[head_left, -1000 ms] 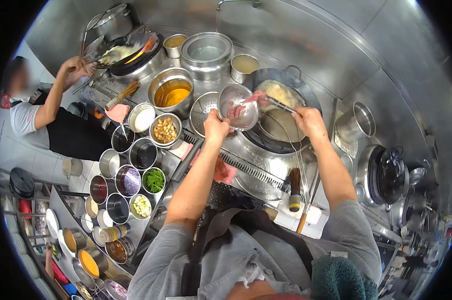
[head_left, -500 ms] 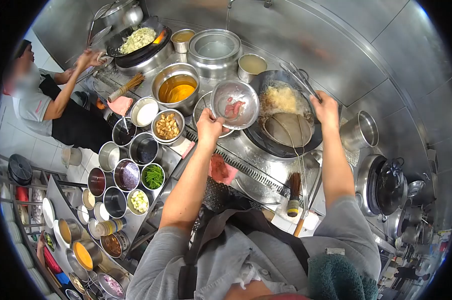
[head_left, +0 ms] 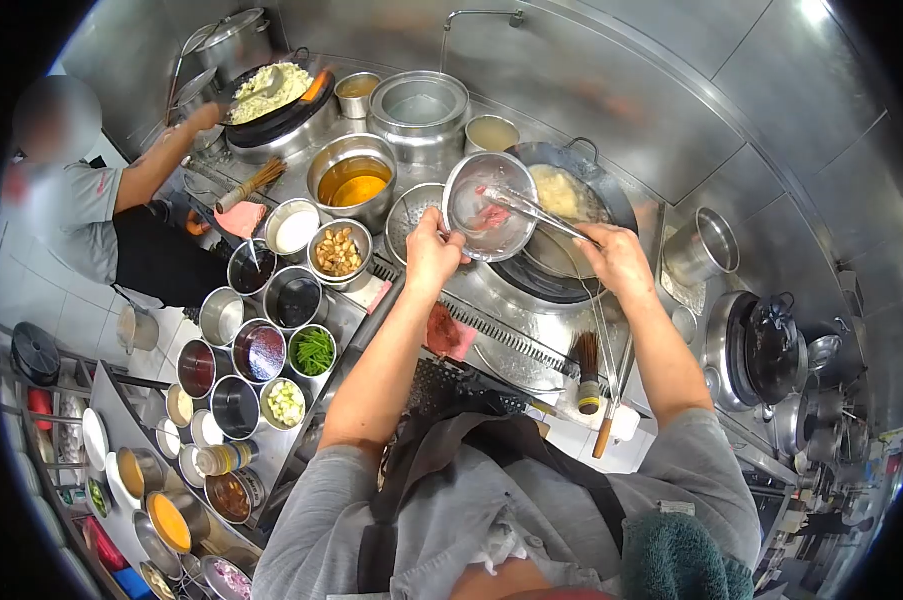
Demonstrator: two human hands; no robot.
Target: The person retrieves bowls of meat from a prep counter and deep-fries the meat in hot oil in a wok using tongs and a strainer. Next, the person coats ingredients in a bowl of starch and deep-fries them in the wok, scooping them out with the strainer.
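Note:
My left hand [head_left: 435, 254] grips the rim of a metal bowl [head_left: 461, 197], which is tilted toward me. Inside lie a few reddish strips that look like raw meat [head_left: 490, 219]. My right hand [head_left: 620, 262] is closed around metal tongs [head_left: 549, 214], whose tips reach into the bowl at the strips. Just right of the bowl, and partly behind it, is a wok [head_left: 622, 187] with pale, frothy food [head_left: 564, 194] in it. A round mesh strainer [head_left: 557, 252] rests in the wok's near side, partly hidden by my right hand.
Pots of golden liquid [head_left: 357, 184] and fried chunks [head_left: 338, 252] stand left of the bowl. Several seasoning pots and chopped greens [head_left: 313, 351] fill the left counter. A bamboo brush [head_left: 589, 372] lies in front of the wok. A co-worker [head_left: 152, 220] stirs another wok [head_left: 292, 110].
My right hand has swung left from above the wok, bringing the tongs into the bowl. The bowl has shifted slightly right. The co-worker's hand now works a ladle in the far wok.

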